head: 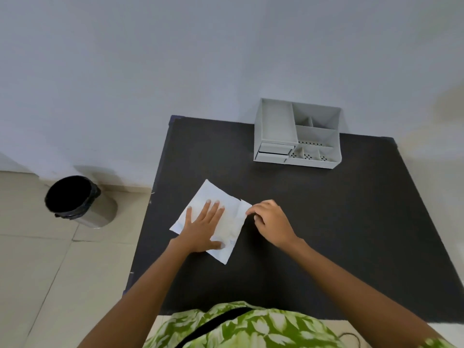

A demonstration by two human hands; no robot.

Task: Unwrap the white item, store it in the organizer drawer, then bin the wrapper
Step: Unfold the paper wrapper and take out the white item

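Observation:
A flat white wrapped item (207, 194) lies on the black table (313, 234), left of centre. My left hand (202, 228) presses flat on it with fingers spread. My right hand (270, 222) pinches a flap at the wrapper's right edge (244, 209) between thumb and fingertips. The grey desk organizer (275, 121) stands at the table's far edge against the wall; its small drawer (275, 148) at the lower left looks slightly pulled out.
A round bin (100, 209) with a black liner stands on the tiled floor, left of the table. The organizer has several open compartments on top and at its right. A pale wall rises behind the table.

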